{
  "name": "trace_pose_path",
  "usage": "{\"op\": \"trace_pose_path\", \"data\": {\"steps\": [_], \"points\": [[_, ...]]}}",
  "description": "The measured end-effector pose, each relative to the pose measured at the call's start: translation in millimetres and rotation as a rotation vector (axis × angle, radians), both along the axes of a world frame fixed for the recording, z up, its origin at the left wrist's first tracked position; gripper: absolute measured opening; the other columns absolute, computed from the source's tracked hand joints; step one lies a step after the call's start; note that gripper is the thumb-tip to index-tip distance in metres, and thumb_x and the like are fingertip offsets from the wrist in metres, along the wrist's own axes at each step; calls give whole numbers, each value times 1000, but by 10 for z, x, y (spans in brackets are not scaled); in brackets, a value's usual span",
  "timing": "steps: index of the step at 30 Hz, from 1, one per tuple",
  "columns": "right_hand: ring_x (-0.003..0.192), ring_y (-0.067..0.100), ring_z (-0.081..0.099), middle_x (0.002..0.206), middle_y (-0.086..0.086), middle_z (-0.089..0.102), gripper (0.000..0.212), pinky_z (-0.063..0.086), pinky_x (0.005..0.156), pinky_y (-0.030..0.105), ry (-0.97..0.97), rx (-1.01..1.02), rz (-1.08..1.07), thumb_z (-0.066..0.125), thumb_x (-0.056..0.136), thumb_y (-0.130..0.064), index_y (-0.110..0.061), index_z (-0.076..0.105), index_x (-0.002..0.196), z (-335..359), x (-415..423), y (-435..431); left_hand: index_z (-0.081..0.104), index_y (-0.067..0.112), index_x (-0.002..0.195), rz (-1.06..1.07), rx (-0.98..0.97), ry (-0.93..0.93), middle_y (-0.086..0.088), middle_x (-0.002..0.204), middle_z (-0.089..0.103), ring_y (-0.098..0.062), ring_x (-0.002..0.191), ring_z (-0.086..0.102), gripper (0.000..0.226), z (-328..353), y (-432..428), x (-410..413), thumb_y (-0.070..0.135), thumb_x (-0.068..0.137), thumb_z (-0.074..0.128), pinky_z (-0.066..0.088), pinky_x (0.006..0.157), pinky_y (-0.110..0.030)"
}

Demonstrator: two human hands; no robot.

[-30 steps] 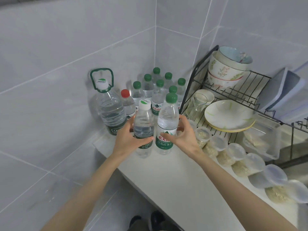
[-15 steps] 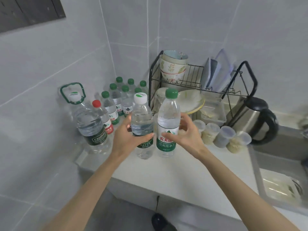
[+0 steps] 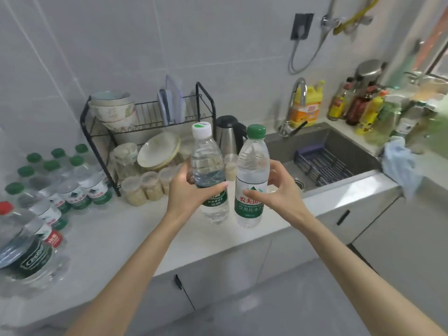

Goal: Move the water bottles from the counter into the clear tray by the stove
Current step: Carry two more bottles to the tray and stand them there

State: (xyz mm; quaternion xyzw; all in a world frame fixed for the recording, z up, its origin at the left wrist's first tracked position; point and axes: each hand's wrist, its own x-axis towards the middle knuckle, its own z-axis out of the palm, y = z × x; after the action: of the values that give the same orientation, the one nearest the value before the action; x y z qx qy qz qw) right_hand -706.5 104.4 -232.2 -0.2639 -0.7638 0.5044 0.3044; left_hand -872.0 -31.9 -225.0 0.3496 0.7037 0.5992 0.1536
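stock: green-cap bottles (image 3: 80, 190) stand in a cluster at the far left of the counter (image 3: 116, 238), just beside the rack (image 3: 148, 122). Most of the job looks undone.
left grip (image 3: 186, 192): wrapped round the white-cap bottle (image 3: 207, 156) at mid-body, thumb across the front above the label. The bottle is near upright with its top tipped slightly left, and looks clear of the counter.
right grip (image 3: 281, 190): wrapped round the green-cap bottle (image 3: 253, 166) at label height, thumb in front and fingers behind. This bottle is upright and also looks off the counter.
spacing: the two bottles hang just beside each other in front of the kettle (image 3: 229, 137). I can't tell if they touch.
step: my read is transit, one bottle per grip, heading right.
sink (image 3: 339, 141): lies between the bottles and the right end. Carry along the front strip, not over the basin.
cloth (image 3: 397, 163): sits on the sink's right corner, so go over or around it.
condiments (image 3: 363, 110): crowded behind the sink, so keep elbows in.
tray: not in view. The right edge is blurred and I can't spot a stove, so find the tray before lowering anything.
squeeze: the walls look thin. Hold at the label band, firm but not crushing.
placing: put one bottle down at a time, base first and upright, and let go only once it stands. Pack from the tray's far side to leave room for the rest.
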Motion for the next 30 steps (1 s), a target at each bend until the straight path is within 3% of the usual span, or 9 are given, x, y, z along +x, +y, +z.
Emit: {"op": "trace_pose_path", "data": {"steps": [5,8,12,17,22,25,30], "points": [[98,9,63,113,-10,65,63,54,85,32,20,27,-215,85,68,-28,-27,50,121,95,975,215,58,29,116,-193,-6,6,9,106,69,-5,98,65,70,71,608,671,26,54,92,55,84,-27],[99,12,63,111,-9,66,64,55,84,34,24,26,-345,85,68,-28,-29,50,121,120,1687,345,55,35,113,-324,12,47,21,100,65,9,91,61,67,137,965,1269,26,57,90,50,72,-9],[97,12,63,106,-11,67,61,54,83,33,41,28,-492,86,67,-22,-29,52,117,162,2560,461,55,33,113,-465,43,57,22,97,64,15,86,61,65,171,1359,2064,20,59,89,47,67,-4],[95,13,63,105,-8,67,67,54,81,31,28,49,-636,86,62,-32,-27,51,119,187,3731,601,57,27,120,-627,71,30,17,103,68,7,93,63,72,159,1865,3216,21,57,91,51,76,-13],[94,11,61,104,-9,65,63,51,79,25,9,66,-791,86,66,-26,-27,51,117,223,4866,668,56,26,125,-787,89,18,17,104,67,16,91,60,77,177,2291,4368,23,57,91,48,72,-5],[94,14,63,104,-4,67,64,53,81,29,17,53,-893,87,64,-27,-25,52,118,224,5494,701,57,27,120,-882,89,0,17,103,67,13,92,61,71,192,2507,5024,20,58,90,49,74,-9],[74,-7,60,103,3,68,62,48,67,10,74,15,-1068,84,68,-12,-15,52,121,195,6278,782,56,26,126,-1012,95,11,15,106,69,6,96,63,78,177,2874,5869,23,57,91,52,78,-12]]}}
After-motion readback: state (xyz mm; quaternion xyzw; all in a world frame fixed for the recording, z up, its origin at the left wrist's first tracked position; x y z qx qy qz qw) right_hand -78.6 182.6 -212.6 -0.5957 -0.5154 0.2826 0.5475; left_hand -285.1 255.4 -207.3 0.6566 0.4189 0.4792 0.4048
